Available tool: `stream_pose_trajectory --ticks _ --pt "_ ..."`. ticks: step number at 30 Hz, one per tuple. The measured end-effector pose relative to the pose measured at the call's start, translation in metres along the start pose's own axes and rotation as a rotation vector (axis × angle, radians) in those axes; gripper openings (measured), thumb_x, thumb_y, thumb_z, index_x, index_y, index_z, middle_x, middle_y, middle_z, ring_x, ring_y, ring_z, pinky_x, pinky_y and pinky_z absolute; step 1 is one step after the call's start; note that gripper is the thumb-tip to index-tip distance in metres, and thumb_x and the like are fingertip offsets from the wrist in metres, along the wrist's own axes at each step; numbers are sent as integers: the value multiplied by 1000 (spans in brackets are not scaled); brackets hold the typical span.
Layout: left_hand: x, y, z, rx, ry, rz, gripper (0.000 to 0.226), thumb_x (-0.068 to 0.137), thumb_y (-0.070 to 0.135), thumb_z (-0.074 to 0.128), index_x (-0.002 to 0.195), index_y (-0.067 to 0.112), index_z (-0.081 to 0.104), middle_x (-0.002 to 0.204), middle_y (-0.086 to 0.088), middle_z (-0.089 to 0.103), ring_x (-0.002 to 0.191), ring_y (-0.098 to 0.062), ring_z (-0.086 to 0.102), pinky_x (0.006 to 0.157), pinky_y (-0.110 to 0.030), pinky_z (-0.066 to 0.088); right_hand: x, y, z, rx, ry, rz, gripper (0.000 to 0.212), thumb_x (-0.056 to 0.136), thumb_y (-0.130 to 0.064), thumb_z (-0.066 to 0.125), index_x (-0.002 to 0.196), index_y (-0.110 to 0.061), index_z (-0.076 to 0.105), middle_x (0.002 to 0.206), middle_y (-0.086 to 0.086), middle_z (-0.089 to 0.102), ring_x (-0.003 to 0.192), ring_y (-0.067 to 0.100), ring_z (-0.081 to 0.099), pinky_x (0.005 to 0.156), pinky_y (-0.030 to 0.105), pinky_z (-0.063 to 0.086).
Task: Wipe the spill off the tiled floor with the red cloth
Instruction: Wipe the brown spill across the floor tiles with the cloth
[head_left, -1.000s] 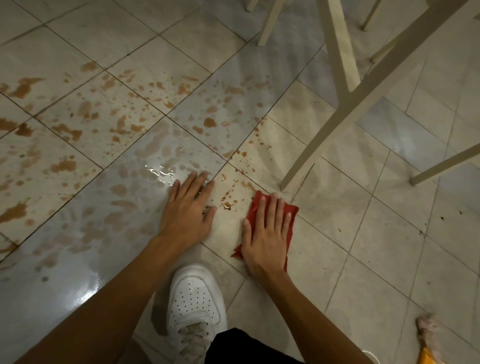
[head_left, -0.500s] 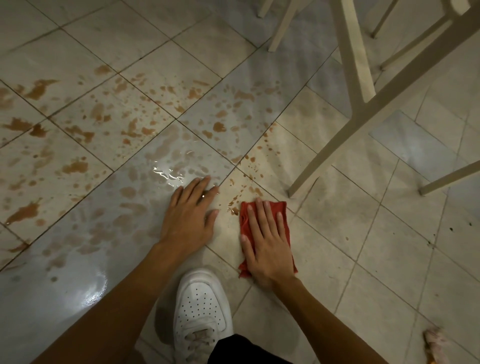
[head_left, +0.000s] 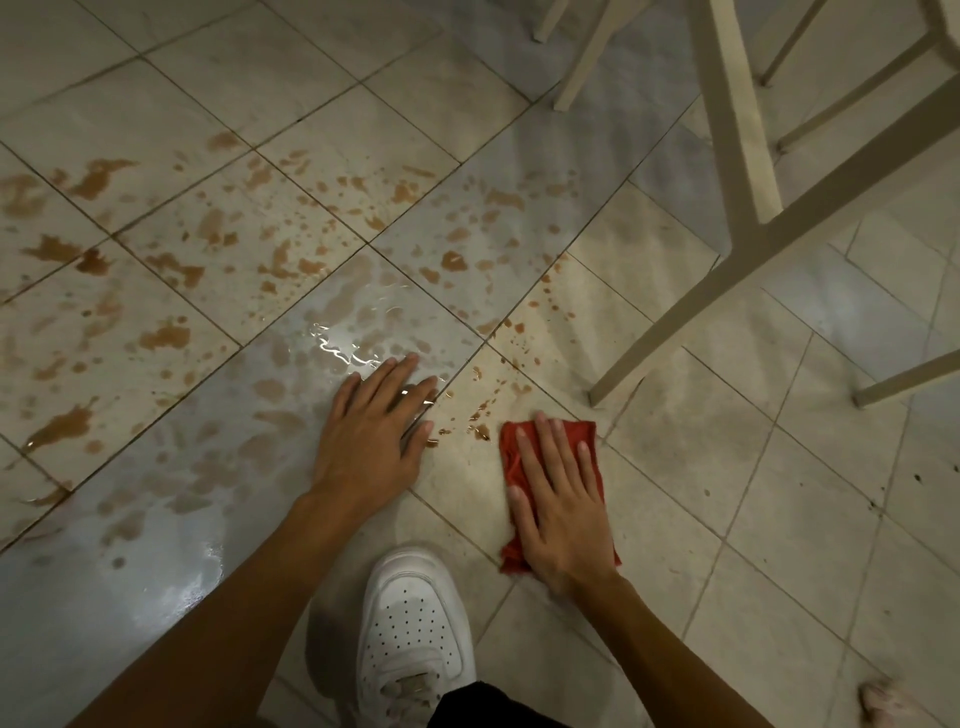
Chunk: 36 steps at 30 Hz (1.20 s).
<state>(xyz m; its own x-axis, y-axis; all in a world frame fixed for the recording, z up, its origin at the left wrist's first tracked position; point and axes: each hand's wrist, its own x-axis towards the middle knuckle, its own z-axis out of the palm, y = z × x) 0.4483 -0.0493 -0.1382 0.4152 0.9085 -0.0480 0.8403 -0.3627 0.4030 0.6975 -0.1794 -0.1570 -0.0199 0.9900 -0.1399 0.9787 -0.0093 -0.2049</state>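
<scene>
A brown spill (head_left: 291, 260) is spattered in drops and patches across the pale tiled floor (head_left: 727, 493), mostly in the left and middle of the view. Small drops (head_left: 480, 415) lie just left of the red cloth (head_left: 511, 452). The cloth lies flat on a tile, and my right hand (head_left: 561, 499) presses on it with straight fingers. My left hand (head_left: 371, 431) rests flat on the wet tile to the left, fingers spread, beside a shiny puddle (head_left: 343, 353).
Cream furniture legs (head_left: 737, 130) stand at the upper right, one slanted leg ending on the floor close above the cloth. My white shoe (head_left: 413, 629) is planted at the bottom centre. Something pinkish (head_left: 883, 701) lies at the bottom right corner.
My right hand has drawn the cloth a little nearer to me and turned it straighter. The left hand stays in place.
</scene>
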Motion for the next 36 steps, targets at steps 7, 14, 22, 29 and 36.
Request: stream_pose_trajectory --ticks 7,14,22,29,36 --pt "-2 -1 6 -6 38 2 56 106 46 42 159 28 45 173 4 26 160 -18 21 128 -52 19 52 -21 -3 10 16 126 68 117 -52 6 175 -19 -6 183 -2 -17 169 19 -16 138 54 -2" --pt "-2 -8 0 -8 16 12 55 105 49 41 156 30 48 173 6 26 159 -17 23 128 -47 21 20 1 -4 2 -47 11 66 117 -53 9 176 -26 -3 184 -7 -13 170 17 -11 137 55 3" --pt "-4 -5 -4 -2 0 -9 54 106 47 43 158 31 46 173 8 23 160 -16 22 128 -46 20 44 -21 -3 -5 -48 -71 66 118 -52 10 175 -25 -7 183 -6 -15 170 19 -13 137 52 -1" --pt "-4 -4 -5 -21 7 -17 54 105 43 44 157 30 47 173 8 24 159 -16 23 128 -47 21 52 -18 -7 -1 -18 122 68 115 -54 2 175 -22 -8 182 -4 -19 168 17 -20 138 55 -1" --pt "-7 -5 -6 -17 -9 -41 56 105 47 41 159 31 45 174 8 19 161 -15 18 128 -47 20 34 -15 -5 -9 -67 -182 65 119 -52 13 176 -27 -5 184 -7 -13 170 19 -10 135 54 2"
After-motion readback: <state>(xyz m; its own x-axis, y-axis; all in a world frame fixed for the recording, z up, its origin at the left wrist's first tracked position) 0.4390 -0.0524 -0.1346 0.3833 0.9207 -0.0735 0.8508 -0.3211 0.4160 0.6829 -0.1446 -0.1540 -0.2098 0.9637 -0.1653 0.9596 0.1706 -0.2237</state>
